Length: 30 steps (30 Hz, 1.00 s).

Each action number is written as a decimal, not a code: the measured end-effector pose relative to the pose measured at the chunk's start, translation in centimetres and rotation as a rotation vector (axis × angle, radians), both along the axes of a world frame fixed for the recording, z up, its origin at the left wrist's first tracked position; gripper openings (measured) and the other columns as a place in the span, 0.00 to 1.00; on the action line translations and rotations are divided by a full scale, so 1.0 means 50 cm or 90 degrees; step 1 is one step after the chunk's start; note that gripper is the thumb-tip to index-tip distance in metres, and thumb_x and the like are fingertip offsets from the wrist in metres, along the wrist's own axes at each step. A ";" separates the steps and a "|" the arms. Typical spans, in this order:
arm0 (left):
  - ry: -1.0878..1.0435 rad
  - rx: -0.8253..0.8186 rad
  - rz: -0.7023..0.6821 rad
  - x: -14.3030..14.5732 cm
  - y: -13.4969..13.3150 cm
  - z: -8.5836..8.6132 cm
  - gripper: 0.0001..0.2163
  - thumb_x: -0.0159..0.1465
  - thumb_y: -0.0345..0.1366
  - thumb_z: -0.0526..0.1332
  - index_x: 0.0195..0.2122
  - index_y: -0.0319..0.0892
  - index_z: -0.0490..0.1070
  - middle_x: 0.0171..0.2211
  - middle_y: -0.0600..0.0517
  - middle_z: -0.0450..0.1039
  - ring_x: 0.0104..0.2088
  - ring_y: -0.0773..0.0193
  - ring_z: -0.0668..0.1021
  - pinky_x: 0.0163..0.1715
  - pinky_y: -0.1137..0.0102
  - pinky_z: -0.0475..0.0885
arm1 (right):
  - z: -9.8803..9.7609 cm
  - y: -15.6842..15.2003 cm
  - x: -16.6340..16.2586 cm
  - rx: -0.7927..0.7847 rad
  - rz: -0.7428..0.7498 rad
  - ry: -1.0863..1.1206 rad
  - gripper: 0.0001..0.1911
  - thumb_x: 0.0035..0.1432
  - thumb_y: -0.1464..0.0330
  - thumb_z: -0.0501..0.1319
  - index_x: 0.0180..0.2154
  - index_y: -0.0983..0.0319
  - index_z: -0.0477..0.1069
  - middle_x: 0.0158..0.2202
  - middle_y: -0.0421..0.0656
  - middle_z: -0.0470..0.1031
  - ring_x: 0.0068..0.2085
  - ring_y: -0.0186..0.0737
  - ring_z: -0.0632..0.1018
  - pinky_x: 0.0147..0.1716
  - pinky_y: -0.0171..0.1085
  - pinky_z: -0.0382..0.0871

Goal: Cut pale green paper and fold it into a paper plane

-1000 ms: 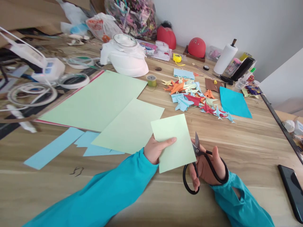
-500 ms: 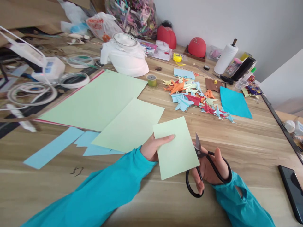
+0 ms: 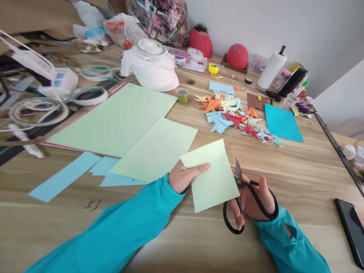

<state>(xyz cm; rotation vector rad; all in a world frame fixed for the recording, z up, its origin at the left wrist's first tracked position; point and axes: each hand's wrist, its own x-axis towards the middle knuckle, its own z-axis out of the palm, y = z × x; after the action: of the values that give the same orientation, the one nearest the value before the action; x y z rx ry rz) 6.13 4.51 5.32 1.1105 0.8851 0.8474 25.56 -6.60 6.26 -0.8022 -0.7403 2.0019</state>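
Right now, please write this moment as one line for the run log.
left hand: holds small green sheet | right hand: holds scissors, handles spread | beyond hands: folded paper pieces

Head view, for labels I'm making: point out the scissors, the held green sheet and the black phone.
Scissors (image 3: pixel 239 182): head view, on the pivot.
Held green sheet (image 3: pixel 214 184): head view, middle of its visible face.
Black phone (image 3: pixel 350 229): head view, on its dark face.

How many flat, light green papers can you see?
3: the smallest light green rectangular paper sheet, in the left hand; the medium light green paper sheet, left of it; the largest light green paper sheet, partly under the medium one. Others may be hidden underneath.
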 end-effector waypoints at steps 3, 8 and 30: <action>-0.009 -0.007 0.024 0.002 -0.003 0.003 0.23 0.47 0.44 0.71 0.40 0.35 0.75 0.42 0.41 0.77 0.45 0.44 0.76 0.46 0.54 0.72 | 0.001 0.000 -0.001 0.012 -0.017 0.028 0.50 0.48 0.34 0.38 0.65 0.54 0.35 0.25 0.41 0.74 0.18 0.38 0.73 0.15 0.34 0.64; -0.052 -0.053 0.012 0.003 0.001 0.005 0.24 0.46 0.43 0.72 0.41 0.35 0.74 0.43 0.41 0.77 0.47 0.42 0.76 0.46 0.54 0.73 | 0.000 0.000 0.001 0.009 -0.009 0.013 0.50 0.48 0.34 0.37 0.65 0.54 0.35 0.24 0.40 0.74 0.17 0.37 0.72 0.15 0.35 0.65; -0.076 -0.133 -0.079 0.002 -0.002 0.005 0.22 0.45 0.40 0.72 0.41 0.36 0.75 0.42 0.41 0.77 0.44 0.42 0.77 0.43 0.54 0.73 | 0.003 -0.001 0.001 -0.017 0.023 -0.005 0.51 0.46 0.33 0.30 0.64 0.54 0.35 0.22 0.40 0.73 0.15 0.36 0.71 0.15 0.35 0.65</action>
<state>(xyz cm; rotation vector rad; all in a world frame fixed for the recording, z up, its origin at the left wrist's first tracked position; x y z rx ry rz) 6.24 4.41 5.58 0.9133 0.7778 0.6952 25.61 -6.65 6.41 -0.8180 -0.7389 2.0461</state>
